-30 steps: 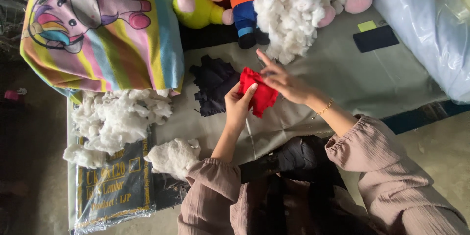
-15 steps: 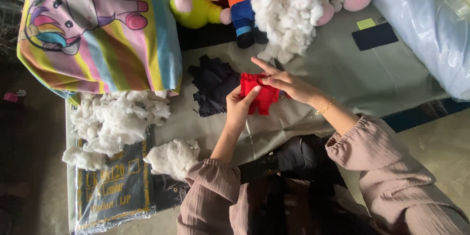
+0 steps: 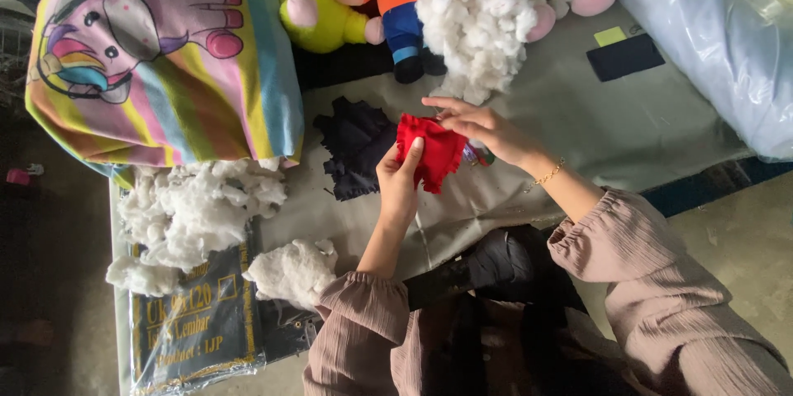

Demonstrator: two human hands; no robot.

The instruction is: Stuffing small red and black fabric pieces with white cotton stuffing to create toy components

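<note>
Together, our two hands hold a small red fabric piece [image 3: 431, 156] just above the tabletop [image 3: 578, 115], near its middle. Our left hand [image 3: 398, 183] comes up from below and closes on the cloth's lower left edge, thumb pressed against the red face and the other fingers hidden behind it. Our right hand [image 3: 483, 125] reaches in from the right and lies over the upper right corner, fingers curled onto the cloth and the forefinger stretched along its top edge; a thin gold bracelet [image 3: 547, 173] circles that wrist. Something small and multicoloured peeks out beneath the right palm, too hidden for us to tell what it is. Just left of the red piece, touching the tabletop, lies a crumpled dark navy cloth [image 3: 355, 144]. Beyond our hands sits a heap of white stuffing [image 3: 483, 16], leaning against an orange-and-blue plush toy [image 3: 401, 0] and a yellow plush toy [image 3: 314, 0]. To the left, a rainbow-striped cushion [image 3: 165, 57] rests over more loose stuffing [image 3: 198, 206], which spills onto a clear plastic pack of dark sheets [image 3: 194, 330]. At the far right stands a big translucent plastic bag [image 3: 710, 33]; we cannot make out its contents.
</note>
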